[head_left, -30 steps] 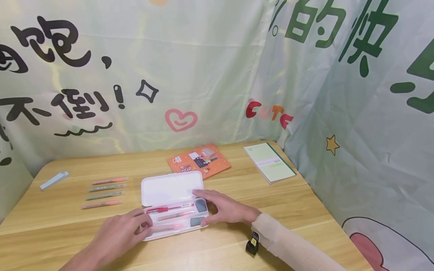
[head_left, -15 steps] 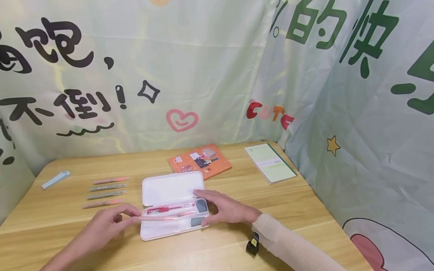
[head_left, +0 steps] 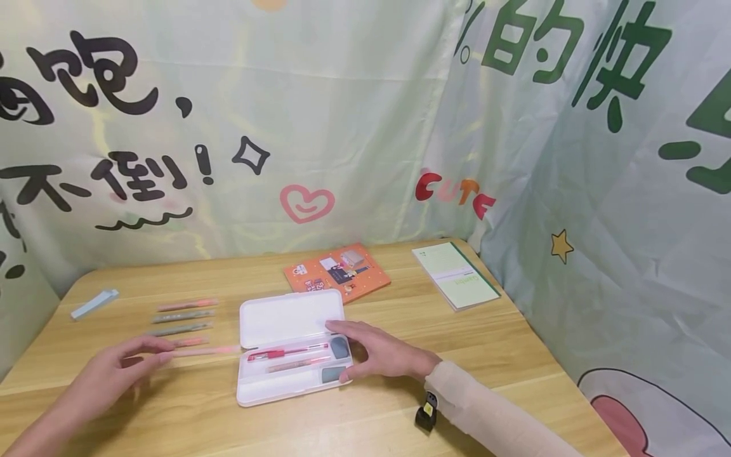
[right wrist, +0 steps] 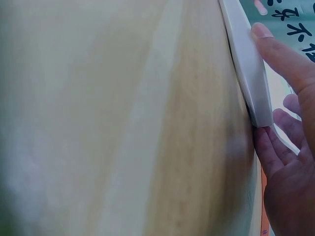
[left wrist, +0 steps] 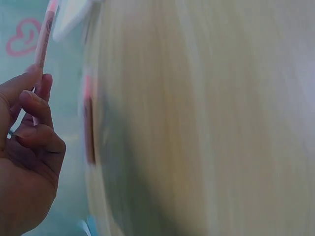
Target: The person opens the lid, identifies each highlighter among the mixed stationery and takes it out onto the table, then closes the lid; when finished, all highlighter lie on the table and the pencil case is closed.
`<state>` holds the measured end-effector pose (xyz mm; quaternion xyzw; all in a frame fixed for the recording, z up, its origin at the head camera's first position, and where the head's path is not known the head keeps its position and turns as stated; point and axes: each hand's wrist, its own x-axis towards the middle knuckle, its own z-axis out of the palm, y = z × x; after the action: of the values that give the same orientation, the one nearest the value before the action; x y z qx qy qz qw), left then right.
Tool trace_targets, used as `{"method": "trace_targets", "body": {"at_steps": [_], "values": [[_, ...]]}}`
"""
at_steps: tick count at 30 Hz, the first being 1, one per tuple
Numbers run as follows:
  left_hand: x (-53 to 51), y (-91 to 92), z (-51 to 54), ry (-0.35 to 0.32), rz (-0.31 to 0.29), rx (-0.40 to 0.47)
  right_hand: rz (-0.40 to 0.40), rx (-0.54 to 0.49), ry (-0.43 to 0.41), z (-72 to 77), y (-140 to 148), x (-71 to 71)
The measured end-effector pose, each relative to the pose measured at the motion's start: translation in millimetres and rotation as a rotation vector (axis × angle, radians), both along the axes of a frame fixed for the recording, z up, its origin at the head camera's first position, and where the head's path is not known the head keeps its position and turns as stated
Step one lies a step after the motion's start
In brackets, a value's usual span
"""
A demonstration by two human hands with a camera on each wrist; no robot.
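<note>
Between thumb and fingers my left hand (head_left: 117, 371) pinches a pink pen (head_left: 208, 351), raised over the table left of the case, its pink tip toward the case. The left wrist view also shows this pen (left wrist: 45, 39) upright in the fingers. A white pencil case (head_left: 259, 393) lies with its lid (head_left: 291, 317) raised. My right hand (head_left: 385, 349) holds the case's right end, thumb at the near corner and a finger by the lid. Inside the case are a red pen (head_left: 285, 352), a pinkish pen (head_left: 297, 364) and two grey blocks, one at the back (head_left: 339, 347).
Left of the case lies a row of several pens (head_left: 183, 316); the nearest is partly hidden by my left hand. A light blue strip (head_left: 94, 304) lies at the far left. Behind are an orange booklet (head_left: 365, 279) and a pale green notebook (head_left: 457, 273). A printed curtain hangs behind.
My left hand has taken the pink pen out of the case's front compartment and carried it left, toward the row of pens. My right hand stays at the case.
</note>
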<state>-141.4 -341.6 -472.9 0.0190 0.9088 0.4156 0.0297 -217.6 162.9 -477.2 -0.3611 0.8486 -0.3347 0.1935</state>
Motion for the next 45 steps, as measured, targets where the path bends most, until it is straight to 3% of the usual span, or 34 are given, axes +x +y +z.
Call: {"method": "trace_targets", "body": {"at_steps": [8,17,22,29,39,45], "values": [[-0.5,-30.8,-12.4,0.035,0.04,-0.033,-0.002,0.0,0.006,-0.5,-0.2,-0.1],[-3.0,-54.8,-19.7,-0.016,0.06,-0.122,-0.002,-0.001,0.001,-0.2,-0.6,-0.2],[-3.9,-67.3,-23.1,-0.049,0.034,-0.178,-0.002,-0.001,0.008,-0.3,-0.6,-0.2],[-9.0,-72.2,-24.8,-0.064,0.007,-0.238,-0.002,-0.004,0.01,-0.1,-0.9,0.1],[-13.1,-63.8,-21.7,-0.037,-0.015,-0.321,-0.001,-0.009,0.005,0.6,-1.0,0.6],[-14.2,-62.1,-21.1,-0.032,-0.032,-0.319,-0.003,-0.004,0.001,0.4,-1.0,0.5]]}}
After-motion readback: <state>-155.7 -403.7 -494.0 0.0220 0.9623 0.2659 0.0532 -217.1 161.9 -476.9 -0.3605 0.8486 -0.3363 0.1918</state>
